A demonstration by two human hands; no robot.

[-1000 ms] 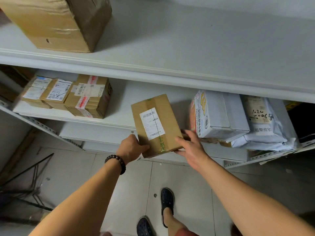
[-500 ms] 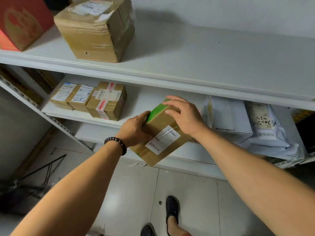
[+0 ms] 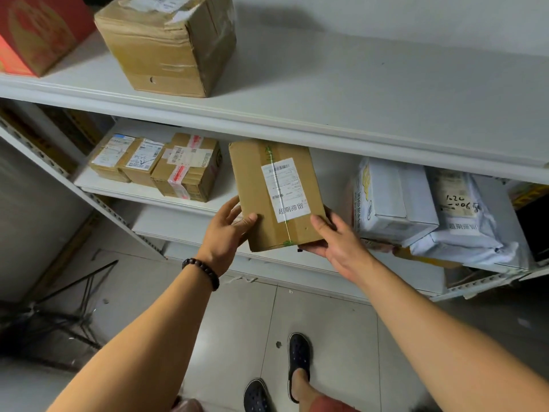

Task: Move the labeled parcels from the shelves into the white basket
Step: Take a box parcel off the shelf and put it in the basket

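Both hands hold a brown parcel in the air in front of the lower shelf, tilted a little, with its far edge up near the front lip of the upper shelf. Its white label faces the camera, and green tape shows at the far and near edges. The left hand grips the parcel's near left side, thumb pressed on the top face and fingers curled behind. It wears a dark bead bracelet at the wrist. The right hand grasps the near right corner, thumb on the face and fingers underneath. On the lower shelf, left of the parcel, three small boxes with labels sit side by side, touching. To the right lies a white box, and just beside it a grey bag with handwritten numbers. On the upper shelf a big box stands near the front edge, with a red box to its left at the picture's corner. Below, the tiled floor shows the person's dark shoes, and a black stand lies at the left
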